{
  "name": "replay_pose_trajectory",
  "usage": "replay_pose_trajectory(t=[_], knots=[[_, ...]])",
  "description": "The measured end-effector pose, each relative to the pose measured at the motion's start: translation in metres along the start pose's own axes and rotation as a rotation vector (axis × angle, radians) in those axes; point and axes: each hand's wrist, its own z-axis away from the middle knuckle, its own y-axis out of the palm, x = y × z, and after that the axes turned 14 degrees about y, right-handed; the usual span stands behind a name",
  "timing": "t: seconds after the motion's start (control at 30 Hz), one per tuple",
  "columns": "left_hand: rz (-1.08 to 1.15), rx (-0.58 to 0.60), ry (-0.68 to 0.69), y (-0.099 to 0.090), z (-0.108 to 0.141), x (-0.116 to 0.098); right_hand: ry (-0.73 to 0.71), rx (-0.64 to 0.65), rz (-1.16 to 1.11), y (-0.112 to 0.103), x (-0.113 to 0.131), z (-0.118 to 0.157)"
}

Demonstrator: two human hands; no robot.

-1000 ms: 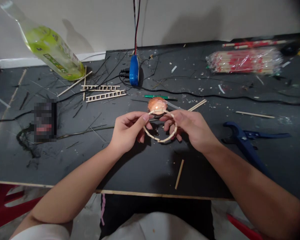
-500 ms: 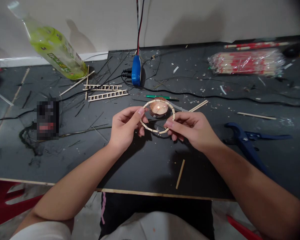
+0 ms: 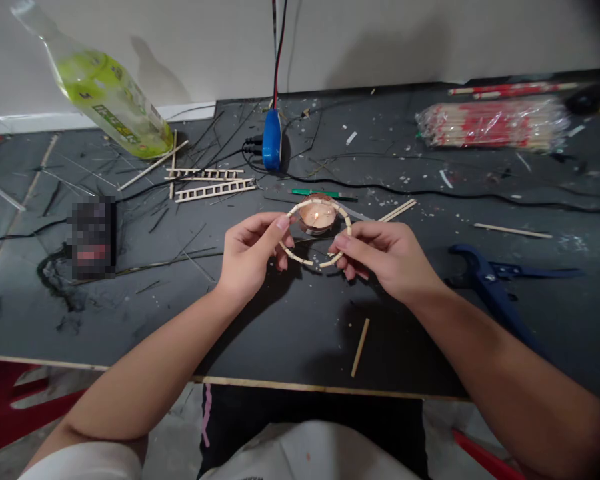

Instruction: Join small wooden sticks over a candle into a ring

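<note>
Between my hands is a ring of short pale wooden stick pieces, joined end to end, with a small gap at its near side. My left hand pinches the ring's left side between thumb and fingers. On the opposite side, my right hand grips it the same way. Behind the ring a lit candle burns in a small round brown cup, partly seen through the ring. A green-handled tool lies just past the candle. One short loose stick rests on the near part of the table.
Blue cutters lie to the right, beneath my right forearm. Bagged sticks are at the back right. Two small stick ladders, a bottle and a blue plug hub stand or lie behind. A black cable crosses the table.
The ring's near ends, touching or overlapping before, have come slightly apart. My right hand has shifted a little; my left hand is nearly still.
</note>
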Motion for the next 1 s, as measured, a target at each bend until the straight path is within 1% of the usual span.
replay_pose_trajectory(t=[0.2,0.43,0.7,0.9,1.0], knots=[[0.076,0.040,-0.024,-0.0005,-0.0008,-0.0013,-0.020,-0.011,-0.002,-0.0009,-0.0008,0.0003],[0.109,0.103,-0.147,0.0019,-0.0018,-0.0041,-0.056,-0.070,0.010,-0.0005,-0.0016,0.0013],[0.162,0.180,-0.192,0.0019,-0.0007,-0.0042,-0.101,-0.098,-0.045,-0.0015,-0.0004,0.0045],[0.127,0.248,-0.230,0.0033,0.0038,-0.0035,-0.107,-0.074,-0.153,-0.0016,-0.0026,0.0032],[0.115,0.253,-0.228,0.0047,0.0051,-0.0023,-0.085,-0.057,-0.176,-0.0029,-0.0048,0.0014]])
